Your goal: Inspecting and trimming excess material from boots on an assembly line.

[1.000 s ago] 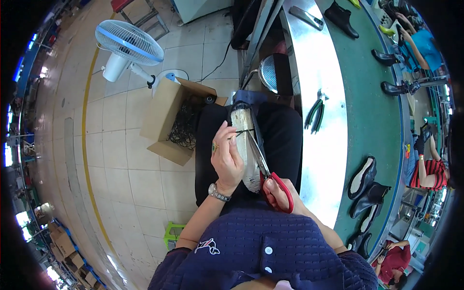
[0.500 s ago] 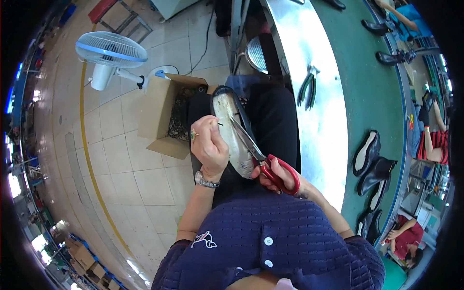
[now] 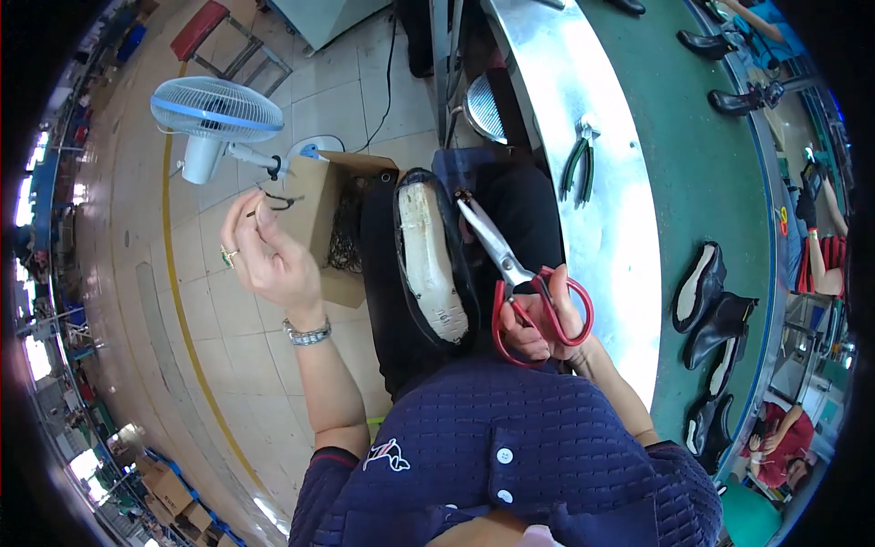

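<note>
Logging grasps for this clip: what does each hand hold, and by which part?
The right hand holds red-handled scissors by their loops. The left hand pinches a dark thread scrap in its fingers.

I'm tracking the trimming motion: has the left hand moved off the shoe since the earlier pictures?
Yes. The left hand has swung left off the shoe and out by the cardboard box, pinching a dark scrap.

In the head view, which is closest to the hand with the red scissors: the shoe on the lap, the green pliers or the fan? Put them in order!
From the right hand:
1. Shoe, just left, on the lap.
2. Pliers, up on the metal bench.
3. Fan, far left, on the floor.
</note>
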Motion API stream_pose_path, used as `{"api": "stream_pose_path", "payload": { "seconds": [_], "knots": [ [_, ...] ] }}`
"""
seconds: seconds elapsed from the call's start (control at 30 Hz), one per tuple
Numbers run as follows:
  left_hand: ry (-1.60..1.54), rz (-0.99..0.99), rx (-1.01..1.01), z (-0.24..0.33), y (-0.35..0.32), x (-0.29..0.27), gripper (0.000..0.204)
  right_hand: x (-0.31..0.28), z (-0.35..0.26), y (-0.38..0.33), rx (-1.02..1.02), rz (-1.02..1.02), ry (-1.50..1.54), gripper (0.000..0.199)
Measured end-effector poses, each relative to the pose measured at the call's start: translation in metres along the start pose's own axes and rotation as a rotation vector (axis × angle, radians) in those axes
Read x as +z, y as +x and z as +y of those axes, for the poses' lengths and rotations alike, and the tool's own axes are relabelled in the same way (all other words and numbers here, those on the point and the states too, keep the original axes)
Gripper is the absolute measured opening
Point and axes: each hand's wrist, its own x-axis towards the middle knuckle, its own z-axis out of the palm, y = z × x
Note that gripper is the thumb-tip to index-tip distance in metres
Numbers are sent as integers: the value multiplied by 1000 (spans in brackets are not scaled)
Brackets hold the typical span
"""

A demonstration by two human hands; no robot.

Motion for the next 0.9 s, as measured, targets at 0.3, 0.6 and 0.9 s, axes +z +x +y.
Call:
{"api": "stream_pose_path", "payload": {
  "seconds": [0.3,0.6,0.9],
  "knots": [
    [532,-702,-376,-115,-95,-17,50,5,-24,9,-258,28,-362,106],
    [-686,-822,-402,82,-37,-9,33,19,-36,30,-405,-60,-411,101],
    [-277,-1007,309,49,-64,12,45,-86,-43,-40,-687,1460,-1087,40]
  ]
}}
